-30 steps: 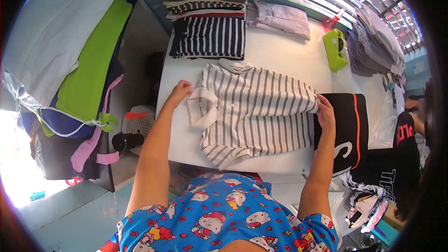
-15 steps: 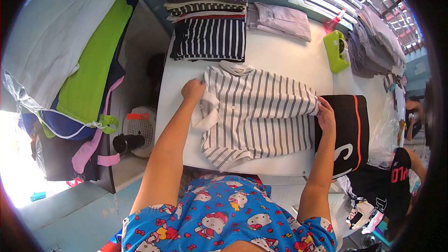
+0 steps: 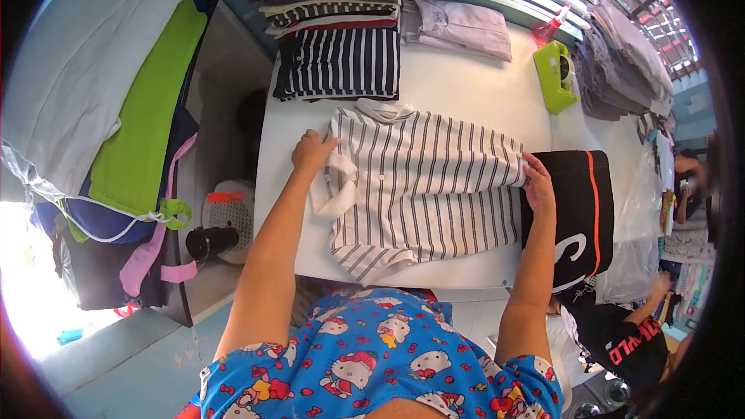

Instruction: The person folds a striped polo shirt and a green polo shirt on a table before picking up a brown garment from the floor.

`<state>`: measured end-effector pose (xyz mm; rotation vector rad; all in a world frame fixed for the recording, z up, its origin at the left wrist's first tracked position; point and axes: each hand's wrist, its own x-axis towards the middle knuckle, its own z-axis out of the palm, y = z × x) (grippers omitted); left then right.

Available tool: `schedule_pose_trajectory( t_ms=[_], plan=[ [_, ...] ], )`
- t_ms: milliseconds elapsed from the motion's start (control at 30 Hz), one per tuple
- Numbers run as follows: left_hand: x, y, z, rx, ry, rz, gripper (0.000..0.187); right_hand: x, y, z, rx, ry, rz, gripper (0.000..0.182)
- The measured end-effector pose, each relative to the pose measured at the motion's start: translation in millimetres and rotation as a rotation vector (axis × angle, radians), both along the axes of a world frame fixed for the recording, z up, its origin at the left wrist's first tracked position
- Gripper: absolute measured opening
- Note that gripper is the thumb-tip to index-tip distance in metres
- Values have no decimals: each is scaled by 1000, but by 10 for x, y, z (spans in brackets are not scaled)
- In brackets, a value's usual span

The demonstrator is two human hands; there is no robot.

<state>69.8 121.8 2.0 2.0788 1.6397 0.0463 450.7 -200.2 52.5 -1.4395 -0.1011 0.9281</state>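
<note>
A white polo shirt [image 3: 434, 186] with dark stripes lies on the white table, its collar at the far left end. My left hand [image 3: 314, 152] is closed on the edge near its shoulder, beside the folded-over white sleeve [image 3: 338, 192]. At the shirt's right end, my right hand [image 3: 538, 185] pinches the hem between thumb and fingers. Under that hand's outer side lies a black folded cloth [image 3: 570, 213] with an orange stripe and white lettering. The left fingertips are partly hidden by the hand itself.
Folded striped shirts [image 3: 337, 62] are stacked at the back, next to a folded pale garment [image 3: 458, 29]. A green tape dispenser [image 3: 552, 81] and a pile of grey clothes [image 3: 617, 62] stand back right. Clothes hang at left [image 3: 140, 116]. Another person in black [image 3: 613, 334] is at lower right.
The view has shifted slightly. Both hands remain at the shirt's two ends, and the shirt lies much the same. The other person at lower right has moved, with an arm now stretched upward.
</note>
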Motion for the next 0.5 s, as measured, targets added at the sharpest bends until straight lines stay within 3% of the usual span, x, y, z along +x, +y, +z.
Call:
schedule_pose_trajectory(
  t_ms=[67,167,267,333,500],
  plan=[
    [25,-16,130,-124,105,-153,38,-14,22,9,36,-22,46,28],
    [-151,155,-152,-303,-225,-159,33,79,-67,-28,0,-38,64,28],
    [-387,265,-57,-568,-779,96,24,140,-147,190,33,3,24,30],
    [-455,353,394,-576,-912,148,21,150,-57,412,74,-12,36,32],
    [-479,725,1818,-392,-955,-269,30,282,353,1135,239,-109,201,34]
  ],
)
